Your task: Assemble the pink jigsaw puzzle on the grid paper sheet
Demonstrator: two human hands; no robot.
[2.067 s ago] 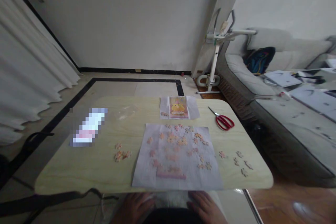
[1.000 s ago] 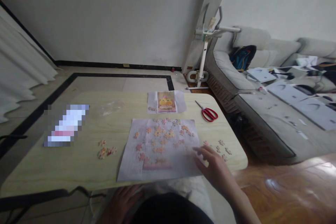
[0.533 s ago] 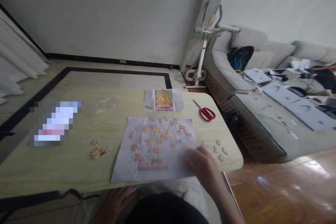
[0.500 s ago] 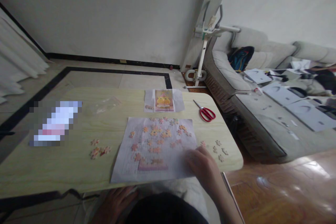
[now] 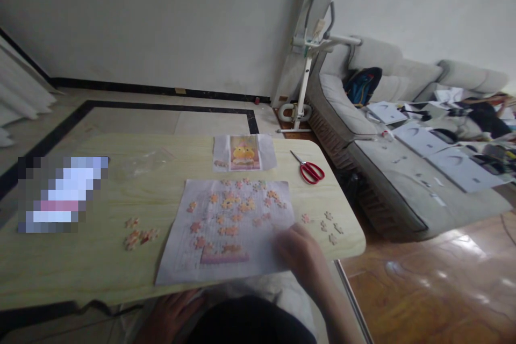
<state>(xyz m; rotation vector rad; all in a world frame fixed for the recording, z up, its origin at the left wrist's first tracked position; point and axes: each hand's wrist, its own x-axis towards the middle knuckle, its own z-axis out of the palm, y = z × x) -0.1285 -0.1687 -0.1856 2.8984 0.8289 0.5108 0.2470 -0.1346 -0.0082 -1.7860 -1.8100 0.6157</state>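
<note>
My right hand [image 5: 297, 250] hovers at or rests on the right edge of a printed white paper sheet [image 5: 169, 260]. Its fingers are blurred and turned away, so whether they hold anything is hidden. Below the table's near edge, my left hand [image 5: 179, 303] lies on my lap with fingers stretched out, holding nothing. Several jigsaw pieces [image 5: 229, 230] are spread over the sheet, and a joined pink strip of puzzle [image 5: 223, 256] sits near its bottom. More loose pieces lie left [image 5: 139, 235] and right [image 5: 332, 228] of the paper.
Behind the sheet is a paper with a picture of yellow ducklings [image 5: 244, 153]. Red-handled scissors [image 5: 310, 171] lie to its right, and a clear plastic bag [image 5: 145, 164] to its left. A pixelated bright object [image 5: 72, 188] is at far left. A grey sofa [image 5: 403, 188] stands beyond the table [image 5: 100, 269].
The view has swung slightly right, so everything sits further left in the picture. My right hand stays by the sheet's right edge; my left hand stays on my lap.
</note>
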